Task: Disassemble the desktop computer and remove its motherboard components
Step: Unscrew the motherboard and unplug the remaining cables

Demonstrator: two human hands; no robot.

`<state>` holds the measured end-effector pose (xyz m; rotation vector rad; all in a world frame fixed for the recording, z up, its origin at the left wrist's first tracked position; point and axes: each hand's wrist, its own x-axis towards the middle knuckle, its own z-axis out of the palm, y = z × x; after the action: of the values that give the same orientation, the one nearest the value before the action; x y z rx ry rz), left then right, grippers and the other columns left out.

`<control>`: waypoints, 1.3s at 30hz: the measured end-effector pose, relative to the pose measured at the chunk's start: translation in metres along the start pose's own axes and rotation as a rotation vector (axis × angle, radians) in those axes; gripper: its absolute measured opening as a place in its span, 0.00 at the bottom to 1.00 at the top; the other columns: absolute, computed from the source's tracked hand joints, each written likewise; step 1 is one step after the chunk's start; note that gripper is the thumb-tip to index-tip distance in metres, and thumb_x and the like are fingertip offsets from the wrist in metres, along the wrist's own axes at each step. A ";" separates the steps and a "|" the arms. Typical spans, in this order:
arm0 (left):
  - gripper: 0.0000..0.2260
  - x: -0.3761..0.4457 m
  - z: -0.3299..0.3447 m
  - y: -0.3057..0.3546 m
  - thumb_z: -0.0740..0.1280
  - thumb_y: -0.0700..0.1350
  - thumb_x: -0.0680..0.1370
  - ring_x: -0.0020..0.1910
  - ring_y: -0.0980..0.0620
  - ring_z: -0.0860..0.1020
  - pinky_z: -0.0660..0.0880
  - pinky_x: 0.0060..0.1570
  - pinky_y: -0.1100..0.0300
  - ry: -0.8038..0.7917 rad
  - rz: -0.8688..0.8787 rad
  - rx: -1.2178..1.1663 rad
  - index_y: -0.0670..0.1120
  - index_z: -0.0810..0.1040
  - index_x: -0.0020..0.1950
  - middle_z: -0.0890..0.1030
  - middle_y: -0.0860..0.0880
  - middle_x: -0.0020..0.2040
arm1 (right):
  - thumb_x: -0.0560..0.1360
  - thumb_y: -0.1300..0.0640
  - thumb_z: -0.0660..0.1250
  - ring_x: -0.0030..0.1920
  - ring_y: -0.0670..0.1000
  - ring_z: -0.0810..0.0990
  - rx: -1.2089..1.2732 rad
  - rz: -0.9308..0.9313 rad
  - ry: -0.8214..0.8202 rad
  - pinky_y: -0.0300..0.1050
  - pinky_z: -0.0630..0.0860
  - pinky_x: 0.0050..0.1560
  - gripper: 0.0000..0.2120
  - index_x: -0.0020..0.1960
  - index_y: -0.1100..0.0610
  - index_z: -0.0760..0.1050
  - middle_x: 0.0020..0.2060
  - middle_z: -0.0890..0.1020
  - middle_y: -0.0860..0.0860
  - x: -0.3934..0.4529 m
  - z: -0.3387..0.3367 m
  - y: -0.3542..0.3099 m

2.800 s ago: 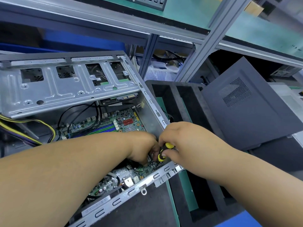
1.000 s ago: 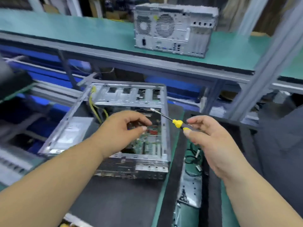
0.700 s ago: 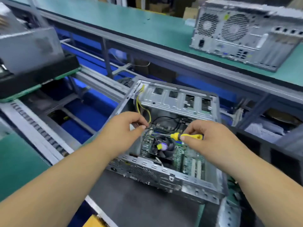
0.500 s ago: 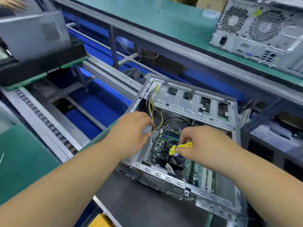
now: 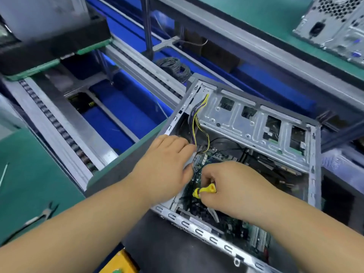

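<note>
The open grey computer case (image 5: 313, 164) lies on its side on a dark mat, its green motherboard (image 5: 242, 231) showing inside. A bundle of yellow and purple wires (image 5: 197, 119) runs down the case's left wall. My right hand (image 5: 234, 190) grips a yellow-handled screwdriver (image 5: 204, 191) over the board's left part; the tip is hidden. My left hand (image 5: 167, 168) rests over the case's left edge, fingers reaching inside beside the wires; what they touch is hidden.
A conveyor rail (image 5: 59, 123) with blue bins below runs to the left. Pliers (image 5: 37, 215) lie on the green bench at lower left. Another computer tower (image 5: 334, 24) stands on the upper shelf at top right. A black tray (image 5: 53, 42) sits at top left.
Both hands have moved from the case's right corner to its left side and gone deeper inside. The screwdriver has swung from pointing up-left to down over the board. The view shifted left.
</note>
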<state>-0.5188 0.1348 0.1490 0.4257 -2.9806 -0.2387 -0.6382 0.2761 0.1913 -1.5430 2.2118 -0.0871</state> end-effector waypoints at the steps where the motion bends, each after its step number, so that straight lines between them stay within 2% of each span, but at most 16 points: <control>1: 0.18 0.000 0.000 0.000 0.57 0.53 0.76 0.58 0.49 0.73 0.61 0.65 0.55 -0.007 -0.002 0.006 0.50 0.75 0.62 0.76 0.52 0.55 | 0.67 0.44 0.65 0.33 0.46 0.73 -0.013 -0.004 -0.030 0.44 0.69 0.30 0.09 0.42 0.49 0.73 0.30 0.74 0.47 0.003 0.004 -0.001; 6: 0.19 0.000 -0.001 0.001 0.56 0.54 0.76 0.57 0.48 0.72 0.61 0.66 0.55 -0.046 -0.010 0.021 0.49 0.75 0.63 0.76 0.51 0.55 | 0.69 0.45 0.66 0.37 0.51 0.75 -0.036 -0.010 -0.136 0.44 0.71 0.33 0.09 0.44 0.50 0.73 0.34 0.74 0.47 0.009 0.022 -0.004; 9: 0.19 0.001 -0.001 0.001 0.55 0.54 0.76 0.57 0.48 0.72 0.61 0.66 0.54 -0.040 -0.014 0.028 0.49 0.75 0.62 0.75 0.51 0.55 | 0.68 0.47 0.65 0.38 0.53 0.76 -0.058 -0.026 -0.131 0.45 0.73 0.34 0.09 0.44 0.51 0.74 0.35 0.75 0.48 0.011 0.026 -0.004; 11: 0.19 0.001 0.000 0.001 0.54 0.54 0.76 0.58 0.48 0.72 0.61 0.66 0.54 -0.024 -0.009 0.030 0.49 0.74 0.63 0.75 0.52 0.55 | 0.68 0.47 0.65 0.37 0.54 0.76 -0.082 -0.038 -0.120 0.44 0.70 0.31 0.09 0.43 0.51 0.73 0.35 0.74 0.48 0.012 0.028 -0.005; 14: 0.19 0.000 0.001 0.000 0.55 0.54 0.77 0.57 0.48 0.72 0.61 0.65 0.54 -0.003 -0.004 0.022 0.49 0.75 0.62 0.75 0.51 0.55 | 0.69 0.47 0.64 0.35 0.54 0.74 -0.114 -0.049 -0.113 0.44 0.64 0.28 0.09 0.42 0.52 0.72 0.33 0.72 0.48 0.012 0.029 -0.006; 21: 0.19 0.000 -0.002 0.001 0.55 0.54 0.76 0.57 0.48 0.72 0.61 0.65 0.54 0.005 -0.008 0.026 0.49 0.75 0.62 0.76 0.52 0.54 | 0.70 0.48 0.64 0.39 0.54 0.77 -0.078 -0.059 -0.126 0.44 0.74 0.35 0.09 0.47 0.52 0.74 0.37 0.76 0.48 0.009 0.029 -0.007; 29: 0.18 0.000 -0.001 0.000 0.54 0.54 0.76 0.57 0.48 0.72 0.62 0.64 0.54 -0.004 -0.008 0.032 0.49 0.75 0.61 0.76 0.52 0.55 | 0.72 0.49 0.63 0.44 0.55 0.78 -0.073 -0.070 -0.115 0.46 0.76 0.42 0.10 0.50 0.52 0.75 0.42 0.79 0.50 0.006 0.028 -0.009; 35: 0.18 0.001 0.000 0.000 0.55 0.54 0.76 0.57 0.48 0.72 0.61 0.64 0.54 -0.003 -0.008 0.035 0.50 0.74 0.62 0.76 0.52 0.55 | 0.72 0.49 0.63 0.44 0.54 0.78 -0.049 -0.063 -0.114 0.47 0.77 0.43 0.09 0.50 0.52 0.75 0.42 0.79 0.49 0.005 0.030 -0.009; 39: 0.18 0.001 0.001 0.000 0.55 0.54 0.76 0.57 0.48 0.72 0.61 0.64 0.54 -0.005 -0.013 0.037 0.50 0.75 0.62 0.76 0.52 0.55 | 0.73 0.50 0.63 0.42 0.54 0.76 -0.079 -0.080 -0.117 0.45 0.73 0.38 0.09 0.50 0.52 0.74 0.41 0.78 0.49 0.006 0.032 -0.010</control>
<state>-0.5198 0.1351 0.1484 0.4489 -2.9924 -0.1859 -0.6189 0.2738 0.1631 -1.6357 2.0859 0.0647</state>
